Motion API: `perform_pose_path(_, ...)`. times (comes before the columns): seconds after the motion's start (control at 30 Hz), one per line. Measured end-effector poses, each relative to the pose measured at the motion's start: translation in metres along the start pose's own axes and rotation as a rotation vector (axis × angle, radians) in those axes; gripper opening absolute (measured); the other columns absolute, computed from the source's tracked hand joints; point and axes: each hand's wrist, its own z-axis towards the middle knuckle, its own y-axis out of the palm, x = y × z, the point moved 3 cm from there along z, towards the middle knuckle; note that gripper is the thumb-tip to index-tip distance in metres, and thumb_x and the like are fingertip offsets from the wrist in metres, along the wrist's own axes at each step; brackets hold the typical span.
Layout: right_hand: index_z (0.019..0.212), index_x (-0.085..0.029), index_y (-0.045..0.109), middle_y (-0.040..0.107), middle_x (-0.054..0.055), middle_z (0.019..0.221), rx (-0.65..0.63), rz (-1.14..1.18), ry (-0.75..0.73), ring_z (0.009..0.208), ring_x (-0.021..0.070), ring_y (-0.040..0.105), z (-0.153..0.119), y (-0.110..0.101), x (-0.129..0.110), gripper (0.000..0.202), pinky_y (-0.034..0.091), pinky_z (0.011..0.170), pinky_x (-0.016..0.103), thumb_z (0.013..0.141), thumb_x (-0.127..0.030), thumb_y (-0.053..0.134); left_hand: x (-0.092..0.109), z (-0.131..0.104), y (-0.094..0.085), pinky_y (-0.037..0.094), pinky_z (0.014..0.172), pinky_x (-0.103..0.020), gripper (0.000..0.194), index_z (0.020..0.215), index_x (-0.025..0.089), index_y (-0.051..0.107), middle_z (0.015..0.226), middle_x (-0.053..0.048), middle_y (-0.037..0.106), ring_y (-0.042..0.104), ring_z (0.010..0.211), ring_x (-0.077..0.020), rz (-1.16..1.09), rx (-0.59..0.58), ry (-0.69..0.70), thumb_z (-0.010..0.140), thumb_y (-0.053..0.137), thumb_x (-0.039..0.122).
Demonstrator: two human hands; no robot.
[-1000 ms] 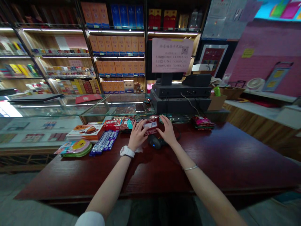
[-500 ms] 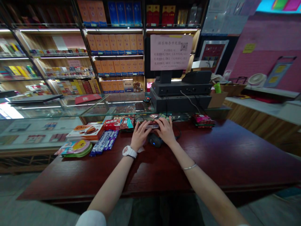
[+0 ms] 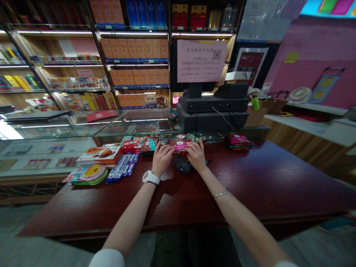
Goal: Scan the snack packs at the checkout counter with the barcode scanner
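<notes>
A red and pink snack packet [image 3: 180, 145] stretches between my hands at the back of the dark wooden table, its printed pink face showing. My left hand [image 3: 162, 158] grips its left end, with the fingers curled over it. At the right end, my right hand [image 3: 197, 154] pinches the packet, index finger raised. Just below the packet, between my hands, sits a black corded device [image 3: 182, 165] with a small blue light. Left of my left hand are more brown and teal packets [image 3: 149, 144] and red packets [image 3: 131, 146].
Purple-blue wrapped bars [image 3: 123, 168], an orange and white box [image 3: 100, 155] and round-topped colourful packs [image 3: 90, 174] lie on the left of the table [image 3: 250, 193]. A packet stack [image 3: 238, 141] sits at right. Behind stand a glass counter [image 3: 133, 126] and a monitor with a paper sign [image 3: 201, 61].
The packet has turned so its pink front shows, where a white label showed before. My hands have moved slightly apart. The whole view has shifted a little.
</notes>
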Motion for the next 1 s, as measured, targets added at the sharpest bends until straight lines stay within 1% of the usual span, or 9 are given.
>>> perform_pose_path(0.1,0.102,-0.024,0.070,0.068,0.006,0.108,-0.123,-0.007,0.072,0.115,0.0228,0.055,0.000,0.003,0.000,0.017,0.020,0.120,0.053,0.089,-0.021,0.057,-0.003,-0.003,-0.002,0.027,0.118,-0.052,0.027,0.112,0.027,0.069,0.102,-0.001,0.075,0.062,0.105,-0.0206,0.025,0.021,-0.032,0.092,0.053,0.017)
perform_pose_path(0.2,0.127,-0.028,0.061,0.057,0.010,0.133,-0.242,-0.074,0.207,0.129,0.0305,0.045,-0.001,0.004,-0.001,0.044,0.024,0.115,0.059,0.084,-0.025,0.065,-0.005,-0.004,-0.004,0.027,0.118,-0.051,0.026,0.108,0.027,0.070,0.102,-0.001,0.075,0.062,0.105,-0.0202,0.051,0.060,-0.049,0.092,0.053,0.016)
perform_pose_path(0.3,0.142,-0.035,0.047,0.050,0.011,0.141,-0.291,-0.138,0.322,0.131,0.0349,0.043,-0.001,0.002,-0.004,0.063,0.027,0.110,0.064,0.082,-0.023,0.066,-0.006,-0.004,-0.005,0.026,0.119,-0.050,0.026,0.106,0.028,0.071,0.102,-0.002,0.073,0.062,0.106,-0.0198,0.074,0.082,-0.061,0.091,0.053,0.015)
perform_pose_path(0.37,0.144,-0.036,0.044,0.056,0.012,0.135,-0.296,-0.137,0.341,0.127,0.0345,0.047,-0.002,0.002,-0.007,0.065,0.028,0.108,0.065,0.083,-0.020,0.064,-0.005,-0.003,-0.005,0.028,0.119,-0.050,0.028,0.106,0.029,0.071,0.106,-0.004,0.071,0.061,0.108,-0.0197,0.076,0.082,-0.085,0.091,0.053,0.015)
perform_pose_path(0.47,0.142,-0.032,0.047,0.063,0.012,0.124,-0.300,-0.100,0.316,0.121,0.0319,0.052,-0.003,0.003,-0.010,0.060,0.028,0.109,0.064,0.085,-0.017,0.060,-0.006,-0.002,-0.004,0.031,0.116,-0.051,0.031,0.109,0.031,0.071,0.120,-0.006,0.066,0.059,0.115,-0.0219,0.064,0.066,-0.150,0.089,0.054,0.014)
perform_pose_path(0.6,0.141,-0.030,0.049,0.061,0.012,0.128,-0.274,-0.088,0.313,0.119,0.0292,0.053,-0.003,0.002,-0.007,0.058,0.029,0.110,0.060,0.086,-0.015,0.056,-0.009,-0.001,0.002,0.035,0.112,-0.054,0.043,0.126,0.031,0.063,0.136,-0.009,0.056,0.052,0.126,-0.0284,0.018,-0.017,-0.263,0.086,0.059,0.017)
perform_pose_path(0.77,0.139,-0.029,0.051,0.060,0.012,0.128,-0.238,-0.095,0.312,0.119,0.0273,0.054,-0.005,0.002,-0.001,0.056,0.029,0.111,0.056,0.085,-0.014,0.054,-0.010,-0.005,0.016,0.043,0.107,-0.051,0.047,0.132,0.029,0.059,0.138,-0.012,0.056,0.055,0.123,-0.0285,-0.075,-0.097,-0.311,0.086,0.062,0.019)
perform_pose_path(0.87,0.139,-0.028,0.051,0.060,0.012,0.128,-0.231,-0.089,0.313,0.119,0.0264,0.054,-0.007,0.004,0.001,0.056,0.028,0.112,0.055,0.085,-0.014,0.054,-0.008,-0.007,0.022,0.043,0.106,-0.052,0.047,0.131,0.028,0.059,0.136,-0.013,0.057,0.056,0.123,-0.0295,-0.093,-0.117,-0.355,0.085,0.067,0.027)
perform_pose_path(1.0,0.140,-0.027,0.050,0.059,0.012,0.130,-0.252,-0.062,0.314,0.121,0.0266,0.053,-0.009,0.008,0.004,0.058,0.028,0.113,0.056,0.084,-0.012,0.054,-0.007,-0.007,0.025,0.042,0.106,-0.052,0.048,0.127,0.026,0.062,0.128,-0.013,0.063,0.058,0.121,-0.0292,-0.118,-0.109,-0.362,0.081,0.072,0.036)
